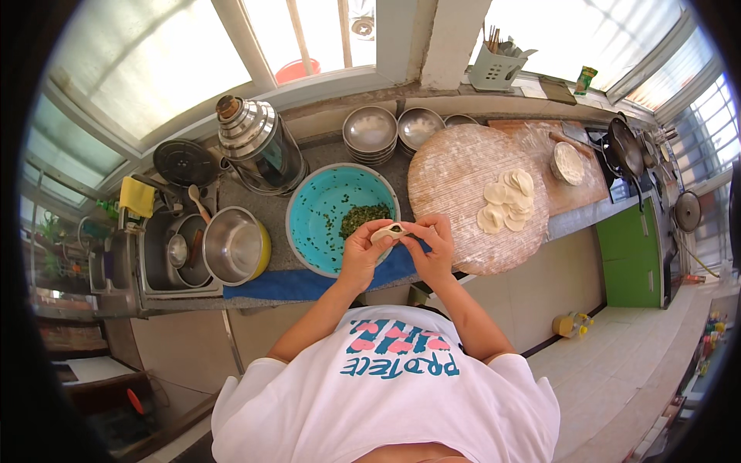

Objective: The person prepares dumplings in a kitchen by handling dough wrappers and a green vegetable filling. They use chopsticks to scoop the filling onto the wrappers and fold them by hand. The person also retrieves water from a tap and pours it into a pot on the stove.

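Between my two hands is a dumpling (392, 231), its pale wrapper folded round dark green filling that still shows at the top. My left hand (363, 248) holds one side with thumb and fingers. My right hand (431, 244) pinches the other edge. Just behind and left of them sits a turquoise basin (309, 224), with chopped green filling (361, 219) heaped at its right side and bits scattered over the bottom. To the right lies a floured round board (448, 177) bearing a pile of flat round wrappers (508, 202).
Stacked metal bowls (370, 130) stand behind the basin, beside a large metal thermos (262, 147). A steel bowl (231, 245) and the sink (154, 255) are at left. Further right are a wooden board (583, 181), a bowl of flour (568, 163) and a black wok (625, 147).
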Available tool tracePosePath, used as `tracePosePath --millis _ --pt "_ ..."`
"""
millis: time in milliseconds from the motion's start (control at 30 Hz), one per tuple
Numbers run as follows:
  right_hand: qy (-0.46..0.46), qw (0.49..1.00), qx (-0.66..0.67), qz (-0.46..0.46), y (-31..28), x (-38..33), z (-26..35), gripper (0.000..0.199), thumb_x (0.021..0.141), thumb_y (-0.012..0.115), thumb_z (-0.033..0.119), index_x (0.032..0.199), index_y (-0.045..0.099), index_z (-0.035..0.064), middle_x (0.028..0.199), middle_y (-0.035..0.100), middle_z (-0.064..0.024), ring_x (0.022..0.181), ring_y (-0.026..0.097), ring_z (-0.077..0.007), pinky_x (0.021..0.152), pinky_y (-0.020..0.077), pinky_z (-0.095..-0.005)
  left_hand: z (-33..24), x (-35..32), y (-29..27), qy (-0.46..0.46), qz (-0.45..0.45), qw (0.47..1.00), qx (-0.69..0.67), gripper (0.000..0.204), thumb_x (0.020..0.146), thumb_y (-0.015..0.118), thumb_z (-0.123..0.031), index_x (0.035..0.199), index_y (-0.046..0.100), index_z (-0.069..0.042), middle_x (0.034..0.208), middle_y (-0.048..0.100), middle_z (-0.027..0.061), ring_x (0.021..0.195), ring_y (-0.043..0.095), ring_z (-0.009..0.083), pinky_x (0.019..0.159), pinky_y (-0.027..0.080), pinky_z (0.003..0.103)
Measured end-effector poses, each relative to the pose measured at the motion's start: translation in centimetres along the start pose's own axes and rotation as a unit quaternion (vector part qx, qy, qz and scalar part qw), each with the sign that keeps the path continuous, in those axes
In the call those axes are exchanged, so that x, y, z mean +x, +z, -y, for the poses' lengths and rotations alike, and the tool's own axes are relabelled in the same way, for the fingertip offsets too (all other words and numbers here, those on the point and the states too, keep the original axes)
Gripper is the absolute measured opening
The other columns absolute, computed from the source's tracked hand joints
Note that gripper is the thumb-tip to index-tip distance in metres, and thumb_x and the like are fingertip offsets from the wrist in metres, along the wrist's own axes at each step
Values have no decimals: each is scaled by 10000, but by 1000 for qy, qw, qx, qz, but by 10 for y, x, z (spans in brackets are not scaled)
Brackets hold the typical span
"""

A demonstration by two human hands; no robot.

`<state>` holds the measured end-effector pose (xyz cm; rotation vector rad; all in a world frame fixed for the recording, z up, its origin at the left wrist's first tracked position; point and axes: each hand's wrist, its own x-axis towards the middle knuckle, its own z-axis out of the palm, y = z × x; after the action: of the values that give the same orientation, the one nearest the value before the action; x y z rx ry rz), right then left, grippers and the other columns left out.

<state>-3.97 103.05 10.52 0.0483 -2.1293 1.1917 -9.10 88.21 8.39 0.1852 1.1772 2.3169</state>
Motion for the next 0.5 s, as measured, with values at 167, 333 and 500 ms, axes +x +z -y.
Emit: tracePosePath --millis 167,333,500 --pt "-43 998 -40 16 -3 6 3 165 701 750 37 849 690 81 857 555 -56 831 508 -231 710 416 -334 2 0 -2 11 6 1000 27 307 861 678 -65 1152 596 -11 1107 650 85 979 620 133 855 506 244" --pt "-17 1000 -14 3 -4 4 -1 176 710 751 48 877 701 72 877 567 -64 839 515 -232 713 428 -323 1 -1 -2 9 14 999 35 305 862 674 -56 1153 594 -14 1107 650 82 974 615 124 849 500 233" --pt "43 998 33 27 -4 2 -5 265 693 778 86 953 730 91 860 576 -38 833 513 -212 697 429 -315 1 0 -3 2 20 999 34 302 860 671 -46 1150 592 -17 1106 637 79 984 611 132 857 512 248"
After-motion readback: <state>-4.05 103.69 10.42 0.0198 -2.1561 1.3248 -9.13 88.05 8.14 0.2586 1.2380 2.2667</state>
